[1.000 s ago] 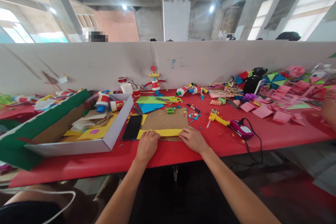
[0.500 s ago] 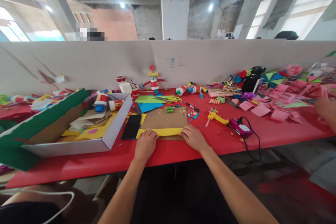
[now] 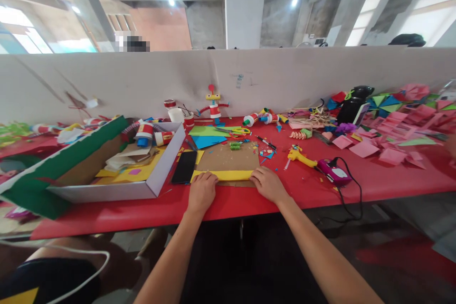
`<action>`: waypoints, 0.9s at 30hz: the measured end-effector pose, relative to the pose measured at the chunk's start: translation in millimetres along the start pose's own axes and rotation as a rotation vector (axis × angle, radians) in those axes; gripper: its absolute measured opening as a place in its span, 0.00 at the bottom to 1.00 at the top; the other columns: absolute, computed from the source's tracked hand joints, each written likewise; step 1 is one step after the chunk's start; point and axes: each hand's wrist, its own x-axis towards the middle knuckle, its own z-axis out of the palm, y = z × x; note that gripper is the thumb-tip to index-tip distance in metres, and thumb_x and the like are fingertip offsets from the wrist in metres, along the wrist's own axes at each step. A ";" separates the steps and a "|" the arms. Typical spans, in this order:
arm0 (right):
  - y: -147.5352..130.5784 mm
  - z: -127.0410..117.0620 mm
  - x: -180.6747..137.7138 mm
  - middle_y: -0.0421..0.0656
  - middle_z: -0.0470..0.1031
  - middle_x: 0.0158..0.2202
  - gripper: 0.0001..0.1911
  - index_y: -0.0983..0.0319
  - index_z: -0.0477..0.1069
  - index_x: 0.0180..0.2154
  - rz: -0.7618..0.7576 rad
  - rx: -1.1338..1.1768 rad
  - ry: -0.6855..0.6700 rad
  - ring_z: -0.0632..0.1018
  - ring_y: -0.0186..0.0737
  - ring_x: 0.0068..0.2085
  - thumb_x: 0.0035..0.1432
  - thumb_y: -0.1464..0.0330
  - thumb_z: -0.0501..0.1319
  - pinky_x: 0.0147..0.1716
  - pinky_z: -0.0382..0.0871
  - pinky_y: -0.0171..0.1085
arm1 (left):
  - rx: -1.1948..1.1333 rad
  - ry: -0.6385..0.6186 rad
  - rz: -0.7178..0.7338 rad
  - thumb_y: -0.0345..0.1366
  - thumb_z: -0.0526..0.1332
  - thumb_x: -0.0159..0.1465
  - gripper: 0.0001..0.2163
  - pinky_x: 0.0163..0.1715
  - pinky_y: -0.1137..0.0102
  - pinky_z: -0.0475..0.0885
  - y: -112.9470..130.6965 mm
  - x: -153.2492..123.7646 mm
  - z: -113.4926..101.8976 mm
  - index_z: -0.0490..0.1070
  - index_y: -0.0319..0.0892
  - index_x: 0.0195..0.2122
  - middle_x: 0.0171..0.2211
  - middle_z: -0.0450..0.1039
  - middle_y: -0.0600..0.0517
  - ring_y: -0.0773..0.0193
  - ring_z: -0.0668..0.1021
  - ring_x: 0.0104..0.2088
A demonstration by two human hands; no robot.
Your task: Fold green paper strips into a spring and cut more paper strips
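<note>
A strip of yellow paper (image 3: 233, 176) lies across the near part of a brown cardboard sheet (image 3: 213, 157). My left hand (image 3: 203, 191) is closed on the strip's left end, its fingers bent over the paper. At the right end, my right hand (image 3: 268, 183) pinches the strip between thumb and fingers. Behind the strip, a green paper spring (image 3: 235, 146) rests on the cardboard. A black phone (image 3: 184, 167) lies just left of my left hand. Scissors with yellow handles (image 3: 238, 131) lie on green and blue paper farther back.
An open box (image 3: 107, 194) holding paper scraps and cup figures stands left. A yellow glue gun (image 3: 302, 157) and a purple plugged device (image 3: 333, 172) lie right, with a cord over the table edge. A paper robot figure (image 3: 214, 109) stands at the back; pink folded papers (image 3: 365, 145) lie far right.
The view has shifted slightly, so the table scene sits a little farther right. Both hands keep hold of the yellow strip. At the far right, another person's hand has mostly left view.
</note>
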 end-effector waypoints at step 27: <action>4.7 -2.9 -5.2 0.42 0.71 0.34 0.08 0.59 0.71 0.34 0.043 0.061 0.019 0.68 0.38 0.39 0.60 0.68 0.53 0.40 0.58 0.37 | -0.121 -0.070 0.173 0.34 0.53 0.61 0.09 0.39 0.65 0.62 16.0 13.8 -3.5 0.73 0.45 0.34 0.35 0.73 0.50 0.60 0.72 0.38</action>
